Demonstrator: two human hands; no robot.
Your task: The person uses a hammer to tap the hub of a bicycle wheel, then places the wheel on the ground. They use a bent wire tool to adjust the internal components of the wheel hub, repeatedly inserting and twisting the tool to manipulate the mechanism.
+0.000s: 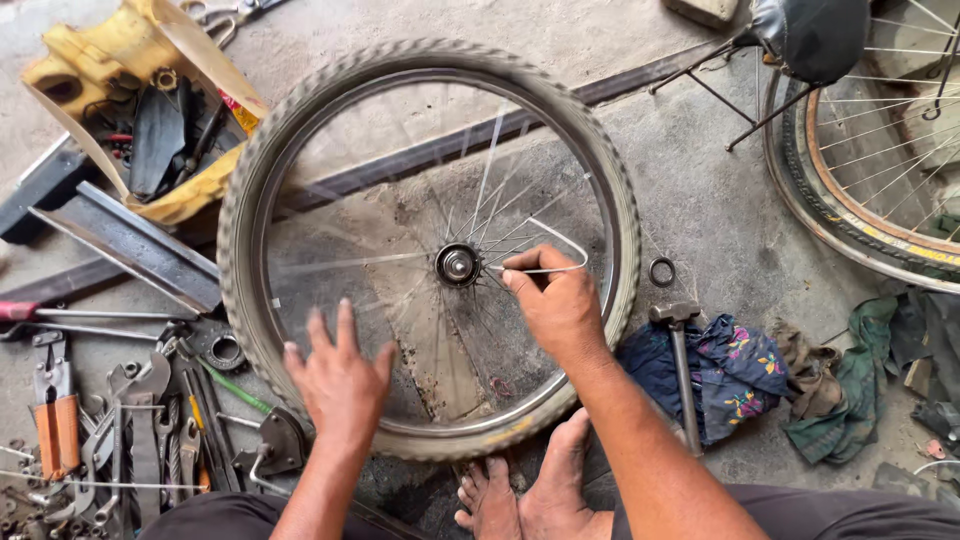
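A bicycle wheel [250, 200] with a worn grey tyre lies flat on the concrete floor, its spokes blurred by spinning around the hub [457, 265]. My right hand [555, 305] pinches a bent metal spoke [560, 240] just right of the hub. My left hand [340, 380] is flat, fingers spread, resting on the lower left spokes and rim. My bare feet [530, 490] touch the tyre's near edge.
Pliers, wrenches and other tools [120, 430] lie at the lower left. A cut yellow container [140, 100] holds parts at the upper left. A hammer [683, 365] rests on crumpled rags [740, 370] to the right. A second wheel [880, 160] sits at the upper right, with a small ring [662, 271] nearby.
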